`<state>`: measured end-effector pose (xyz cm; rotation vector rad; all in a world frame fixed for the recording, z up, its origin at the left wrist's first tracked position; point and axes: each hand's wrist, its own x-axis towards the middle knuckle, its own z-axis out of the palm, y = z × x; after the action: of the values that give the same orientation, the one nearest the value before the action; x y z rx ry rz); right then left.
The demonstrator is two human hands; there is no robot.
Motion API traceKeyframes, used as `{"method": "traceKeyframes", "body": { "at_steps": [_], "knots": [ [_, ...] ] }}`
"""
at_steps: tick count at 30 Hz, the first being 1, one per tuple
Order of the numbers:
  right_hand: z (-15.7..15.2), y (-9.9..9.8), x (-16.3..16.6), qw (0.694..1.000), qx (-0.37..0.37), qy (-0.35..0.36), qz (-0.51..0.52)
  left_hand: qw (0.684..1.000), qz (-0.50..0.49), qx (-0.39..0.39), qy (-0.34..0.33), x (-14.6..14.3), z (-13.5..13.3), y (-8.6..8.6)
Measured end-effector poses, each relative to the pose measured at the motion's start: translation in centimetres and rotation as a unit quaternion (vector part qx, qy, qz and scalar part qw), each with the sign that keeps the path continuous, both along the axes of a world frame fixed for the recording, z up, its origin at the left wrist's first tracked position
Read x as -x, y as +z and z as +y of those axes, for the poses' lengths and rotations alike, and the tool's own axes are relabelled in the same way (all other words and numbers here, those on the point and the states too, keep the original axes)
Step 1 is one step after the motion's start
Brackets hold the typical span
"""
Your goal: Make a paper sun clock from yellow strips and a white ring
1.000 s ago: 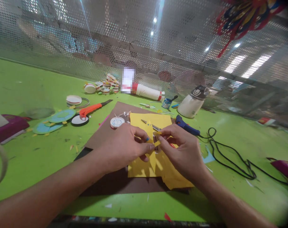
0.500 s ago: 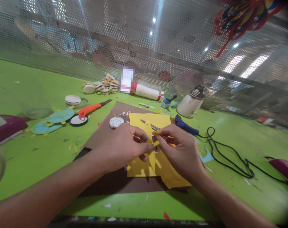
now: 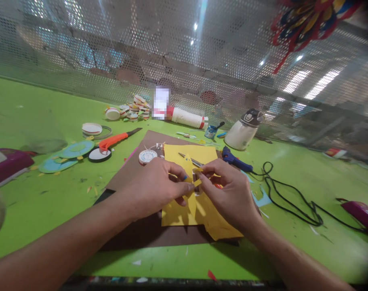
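My left hand pinches a small cut piece of yellow paper between thumb and fingers. From the other side, my right hand grips the same piece near its narrow strips, fingertips close to those of the left. Under both hands lie yellow paper sheets on a brown board. Partly covered by the paper and my right hand are metal scissors, with a bit of red handle showing. A round white disc with printed marks rests on the board beyond my left hand.
Right of the board are a blue glue gun with a looping black cord and a white bottle. On the left lie an orange-handled cutter, blue paper rings and a tape roll. A perforated metal screen stands behind.
The whole view has shifted slightly. Both hands keep their pinch on the yellow paper piece, which has tilted a little.
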<state>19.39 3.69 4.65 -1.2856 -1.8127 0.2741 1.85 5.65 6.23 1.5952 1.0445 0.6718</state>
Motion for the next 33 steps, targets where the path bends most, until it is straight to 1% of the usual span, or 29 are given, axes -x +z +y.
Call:
{"method": "traceKeyframes", "body": {
  "at_steps": [12, 17, 22, 28, 33],
  "knots": [
    [-0.02, 0.22, 0.36, 1.0, 0.024, -0.01, 0.004, 0.999, 0.019, -0.022, -0.019, -0.11, 0.02, 0.03],
    [-0.1, 0.31, 0.3, 0.999, 0.028, -0.012, -0.007, 0.999, 0.018, -0.025, -0.012, -0.05, 0.07, -0.06],
    [-0.25, 0.48, 0.06, 0.999, 0.048, 0.006, -0.024, 1.0, 0.01, -0.01, -0.002, 0.07, 0.14, -0.13],
    [-0.05, 0.63, 0.13, 0.999, 0.037, 0.0, -0.04, 0.999, 0.024, -0.02, -0.007, 0.0, 0.06, 0.0],
    [-0.05, 0.76, 0.26, 0.997, 0.02, -0.015, -0.069, 0.999, 0.018, -0.022, -0.015, 0.11, 0.13, -0.27]
  ]
}}
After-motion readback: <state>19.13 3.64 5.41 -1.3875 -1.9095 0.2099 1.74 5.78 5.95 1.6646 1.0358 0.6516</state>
